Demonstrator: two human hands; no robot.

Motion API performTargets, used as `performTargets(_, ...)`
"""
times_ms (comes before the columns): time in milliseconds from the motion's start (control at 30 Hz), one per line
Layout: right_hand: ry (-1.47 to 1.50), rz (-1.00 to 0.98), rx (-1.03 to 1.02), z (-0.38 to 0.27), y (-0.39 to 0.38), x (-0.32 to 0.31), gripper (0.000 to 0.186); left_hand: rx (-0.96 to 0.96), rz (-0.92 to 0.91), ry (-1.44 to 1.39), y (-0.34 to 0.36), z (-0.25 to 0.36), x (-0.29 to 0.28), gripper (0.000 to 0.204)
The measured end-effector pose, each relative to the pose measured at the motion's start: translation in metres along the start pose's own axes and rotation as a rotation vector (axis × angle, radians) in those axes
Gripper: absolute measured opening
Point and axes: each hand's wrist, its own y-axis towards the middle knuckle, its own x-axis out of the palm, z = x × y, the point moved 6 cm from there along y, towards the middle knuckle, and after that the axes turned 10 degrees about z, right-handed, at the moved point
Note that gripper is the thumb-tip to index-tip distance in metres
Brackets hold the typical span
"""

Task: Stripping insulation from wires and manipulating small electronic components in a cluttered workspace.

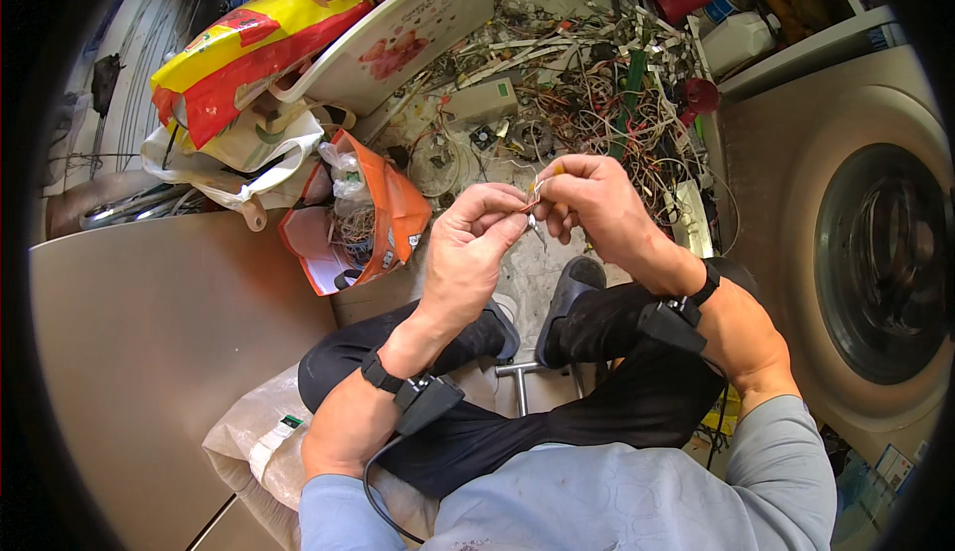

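Observation:
In front of my knees my two hands meet over a small bunch of thin wires point(534, 199), orange-brown and whitish. My left hand point(470, 243) is closed, pinching the wires between thumb and forefinger. Thumb and fingers of my right hand point(599, 201) close on the same bunch from the other side. A bit of yellow shows by the right fingers, and a small silvery end hangs below the fingertips. How the wires are joined is too small to tell. Each wrist wears a black strap with a dark box.
An orange bag point(396, 203) of wires stands left of my hands. Tangled cables point(662, 123) and scrap cover the floor ahead, with a white tub point(408, 34) and a yellow-red bag point(259, 44) at far left. A washing machine point(766, 153) stands right, a brownish panel point(179, 352) left.

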Motion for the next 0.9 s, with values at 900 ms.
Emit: performTargets(900,-0.344,-0.082,-0.013,-0.006,-0.003,-0.010,0.020,1.165,-0.196,1.133,-0.030,0.043,0.031,0.036)
